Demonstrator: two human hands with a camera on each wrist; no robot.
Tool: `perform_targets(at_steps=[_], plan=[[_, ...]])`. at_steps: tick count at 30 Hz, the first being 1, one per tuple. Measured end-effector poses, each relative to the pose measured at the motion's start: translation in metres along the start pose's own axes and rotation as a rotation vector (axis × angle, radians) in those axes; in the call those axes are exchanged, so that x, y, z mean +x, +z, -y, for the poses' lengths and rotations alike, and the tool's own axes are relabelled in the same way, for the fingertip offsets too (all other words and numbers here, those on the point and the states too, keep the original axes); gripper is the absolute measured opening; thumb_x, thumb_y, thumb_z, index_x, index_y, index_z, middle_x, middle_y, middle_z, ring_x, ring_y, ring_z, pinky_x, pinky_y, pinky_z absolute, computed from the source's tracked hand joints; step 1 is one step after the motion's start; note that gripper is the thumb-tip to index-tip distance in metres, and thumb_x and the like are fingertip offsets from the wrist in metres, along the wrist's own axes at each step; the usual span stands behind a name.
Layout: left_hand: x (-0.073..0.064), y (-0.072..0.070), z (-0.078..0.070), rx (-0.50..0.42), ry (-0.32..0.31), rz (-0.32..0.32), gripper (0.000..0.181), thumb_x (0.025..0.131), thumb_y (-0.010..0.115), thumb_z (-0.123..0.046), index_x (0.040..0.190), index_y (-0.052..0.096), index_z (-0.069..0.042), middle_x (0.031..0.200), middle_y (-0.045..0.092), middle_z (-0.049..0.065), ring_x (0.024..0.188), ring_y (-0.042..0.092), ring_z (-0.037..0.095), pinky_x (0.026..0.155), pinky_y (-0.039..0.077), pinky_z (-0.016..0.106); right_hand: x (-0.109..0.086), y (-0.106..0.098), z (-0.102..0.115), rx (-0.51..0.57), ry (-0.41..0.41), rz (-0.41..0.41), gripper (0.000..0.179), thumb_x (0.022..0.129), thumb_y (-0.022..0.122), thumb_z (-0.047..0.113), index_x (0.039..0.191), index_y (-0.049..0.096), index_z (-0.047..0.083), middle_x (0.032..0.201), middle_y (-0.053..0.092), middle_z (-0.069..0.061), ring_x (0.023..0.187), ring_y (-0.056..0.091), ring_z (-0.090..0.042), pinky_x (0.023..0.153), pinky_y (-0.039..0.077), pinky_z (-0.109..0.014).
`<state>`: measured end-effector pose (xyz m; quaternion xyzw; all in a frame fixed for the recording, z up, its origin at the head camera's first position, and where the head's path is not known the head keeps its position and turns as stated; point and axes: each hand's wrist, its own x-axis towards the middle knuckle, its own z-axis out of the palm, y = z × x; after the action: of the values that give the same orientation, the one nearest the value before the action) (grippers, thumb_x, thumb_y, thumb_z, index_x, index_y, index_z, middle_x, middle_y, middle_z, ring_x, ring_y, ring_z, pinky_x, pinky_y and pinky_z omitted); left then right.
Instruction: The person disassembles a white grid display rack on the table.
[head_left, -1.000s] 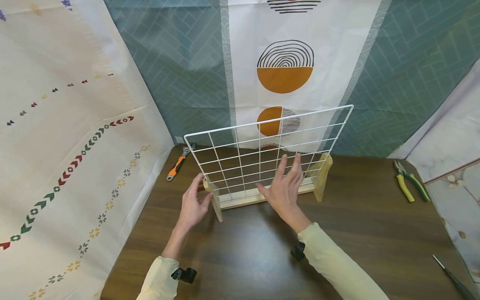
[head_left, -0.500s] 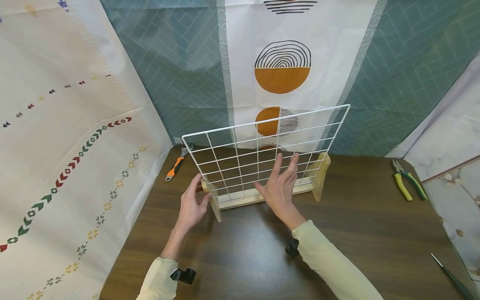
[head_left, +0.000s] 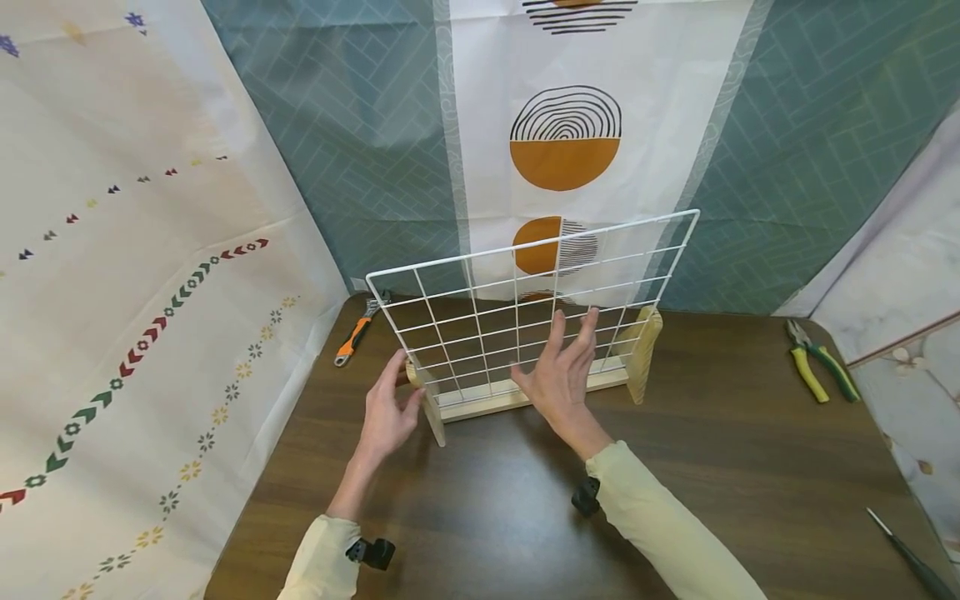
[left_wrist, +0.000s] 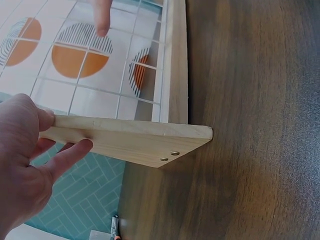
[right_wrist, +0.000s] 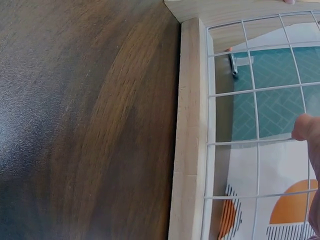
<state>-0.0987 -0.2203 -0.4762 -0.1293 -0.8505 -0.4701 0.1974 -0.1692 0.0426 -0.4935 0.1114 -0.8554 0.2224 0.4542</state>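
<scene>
A rack of white wire grid [head_left: 534, 244] between two pale wooden side panels stands upright on the table, tilted back. A wooden slat [head_left: 480, 407] joins the panels at the bottom. My left hand [head_left: 387, 421] holds the top of the left side panel [left_wrist: 130, 137], thumb at its front edge and fingers on its outer face. Two screw heads [left_wrist: 174, 153] show low on that face. My right hand [head_left: 558, 383] is spread in front of the grid's middle, its fingertips at the wires; firm contact is hard to tell. The right side panel [head_left: 643, 362] has no hand on it.
An orange-handled adjustable wrench [head_left: 356, 335] lies at the back left of the brown table [head_left: 487, 508]. Yellow-and-green pliers [head_left: 808, 371] lie at the back right, and a screwdriver [head_left: 907, 550] at the right front. Patterned cloths hang close behind and at both sides.
</scene>
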Motion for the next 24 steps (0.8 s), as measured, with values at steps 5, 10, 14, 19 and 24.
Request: perform_targets(at_steps=[5, 10, 14, 19, 24], plan=[[0.001, 0.001, 0.000, 0.008, 0.014, -0.012, 0.073, 0.079, 0.069, 0.022, 0.143, 0.046, -0.004, 0.121, 0.059, 0.019, 0.102, 0.065, 0.040, 0.062, 0.060, 0.027, 0.009, -0.003, 0.003, 0.020, -0.017, -0.020, 0.133, 0.047, 0.099, 0.038, 0.149, 0.021, 0.004, 0.153, 0.003, -0.038, 0.133, 0.029, -0.055, 0.103, 0.036, -0.065], [0.000, 0.000, 0.002, 0.017, 0.022, -0.014, 0.074, 0.079, 0.069, 0.022, 0.143, 0.046, -0.006, 0.123, 0.059, 0.023, 0.101, 0.065, 0.039, 0.062, 0.060, 0.027, 0.014, -0.008, 0.006, 0.021, 0.001, -0.014, 0.133, 0.047, 0.099, 0.038, 0.149, 0.022, 0.002, 0.152, 0.004, -0.039, 0.131, 0.030, -0.055, 0.103, 0.035, -0.065], [0.000, 0.000, 0.003, 0.014, 0.029, -0.016, 0.073, 0.078, 0.068, 0.023, 0.143, 0.046, -0.002, 0.123, 0.059, 0.024, 0.101, 0.065, 0.040, 0.062, 0.060, 0.028, 0.020, -0.012, 0.008, 0.034, 0.003, -0.019, 0.132, 0.048, 0.099, 0.037, 0.149, 0.022, 0.002, 0.152, 0.004, -0.039, 0.133, 0.028, -0.054, 0.105, 0.032, -0.066], [-0.001, 0.000, 0.003, 0.015, 0.026, -0.015, 0.073, 0.078, 0.069, 0.023, 0.143, 0.046, -0.002, 0.121, 0.059, 0.023, 0.101, 0.065, 0.040, 0.061, 0.060, 0.028, 0.029, -0.019, 0.012, 0.029, -0.006, -0.020, 0.131, 0.050, 0.098, 0.037, 0.149, 0.020, 0.002, 0.152, 0.004, -0.039, 0.135, 0.025, -0.055, 0.108, 0.030, -0.067], [-0.001, -0.001, 0.003, 0.028, 0.029, -0.009, 0.073, 0.079, 0.069, 0.022, 0.143, 0.045, -0.003, 0.120, 0.059, 0.021, 0.102, 0.065, 0.040, 0.061, 0.060, 0.029, 0.037, -0.024, 0.014, 0.017, -0.001, -0.012, 0.128, 0.051, 0.097, 0.037, 0.148, 0.021, 0.001, 0.151, 0.004, -0.039, 0.133, 0.027, -0.054, 0.107, 0.031, -0.065]])
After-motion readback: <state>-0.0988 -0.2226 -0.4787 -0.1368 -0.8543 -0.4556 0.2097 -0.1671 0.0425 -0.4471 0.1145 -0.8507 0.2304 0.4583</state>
